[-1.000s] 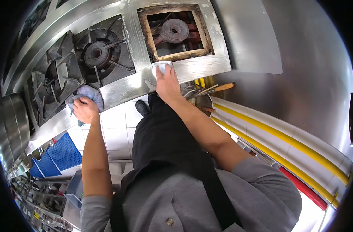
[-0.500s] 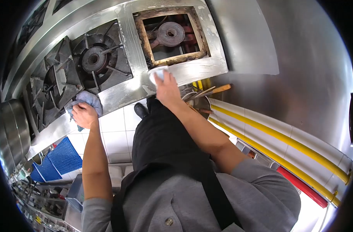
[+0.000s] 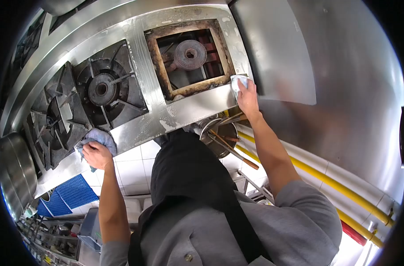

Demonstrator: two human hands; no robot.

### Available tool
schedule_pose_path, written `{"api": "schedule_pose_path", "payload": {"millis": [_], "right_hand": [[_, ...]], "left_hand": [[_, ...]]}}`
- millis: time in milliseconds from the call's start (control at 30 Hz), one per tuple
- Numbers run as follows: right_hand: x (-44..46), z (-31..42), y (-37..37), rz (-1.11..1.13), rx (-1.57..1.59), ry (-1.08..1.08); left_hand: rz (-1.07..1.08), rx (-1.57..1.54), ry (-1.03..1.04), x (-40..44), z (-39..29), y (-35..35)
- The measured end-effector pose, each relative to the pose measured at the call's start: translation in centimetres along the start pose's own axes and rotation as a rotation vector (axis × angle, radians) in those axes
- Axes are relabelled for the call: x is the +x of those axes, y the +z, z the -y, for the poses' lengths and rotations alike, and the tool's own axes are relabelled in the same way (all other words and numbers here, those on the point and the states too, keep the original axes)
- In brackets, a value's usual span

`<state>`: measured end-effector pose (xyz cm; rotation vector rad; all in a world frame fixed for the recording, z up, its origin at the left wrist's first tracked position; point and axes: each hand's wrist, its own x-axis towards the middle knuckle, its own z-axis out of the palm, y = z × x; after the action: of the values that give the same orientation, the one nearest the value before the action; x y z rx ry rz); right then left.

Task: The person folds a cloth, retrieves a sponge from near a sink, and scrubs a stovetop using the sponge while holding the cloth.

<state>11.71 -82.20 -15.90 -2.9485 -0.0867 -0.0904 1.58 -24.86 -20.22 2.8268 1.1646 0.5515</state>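
Observation:
My left hand [image 3: 97, 155] is closed on a bunched blue-grey cloth [image 3: 100, 138], resting at the front edge of the steel stove top [image 3: 193, 106]. With my right hand [image 3: 247, 98] I grip a white cloth [image 3: 239, 84], pressed on the steel near the front right corner of the uncovered burner opening [image 3: 223, 80]. A round burner [image 3: 190, 55] sits inside that opening, whose rim is brown and scorched. Whitish wet streaks and suds mark the steel around it. Left of it, black pan grates [image 3: 102, 88] cover the other burners.
A steel pot [image 3: 17, 166] stands at the far left. Below the stove's front edge, a metal container [image 3: 220, 144] holds long wooden-handled utensils. Yellow pipes [image 3: 326, 181] run along the tiled wall at right. A blue perforated mat [image 3: 75, 193] lies at lower left.
My right hand has swept the white cloth rightward along the front strip to the opening's right corner. The left hand stays on its cloth. The view has shifted slightly.

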Motion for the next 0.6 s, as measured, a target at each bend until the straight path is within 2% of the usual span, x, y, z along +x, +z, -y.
{"api": "schedule_pose_path", "payload": {"millis": [233,400,533,600], "right_hand": [[15.9,-2.0,3.1,-0.226,-0.087,-0.137],[28.1,-2.1,5.1,-0.194,-0.146,-0.172],[31.0,-1.4,5.2,-0.213,-0.148,-0.168],[30.5,-1.5,4.7,-0.172,-0.127,-0.174]], "left_hand": [[0.038,0.014,0.024,0.1,0.3,0.1],[0.032,0.026,0.066,0.3,0.6,0.3],[-0.019,-0.065,0.081,0.4,0.1,0.0],[0.048,-0.033,0.063,-0.2,0.4,-0.7]]}}
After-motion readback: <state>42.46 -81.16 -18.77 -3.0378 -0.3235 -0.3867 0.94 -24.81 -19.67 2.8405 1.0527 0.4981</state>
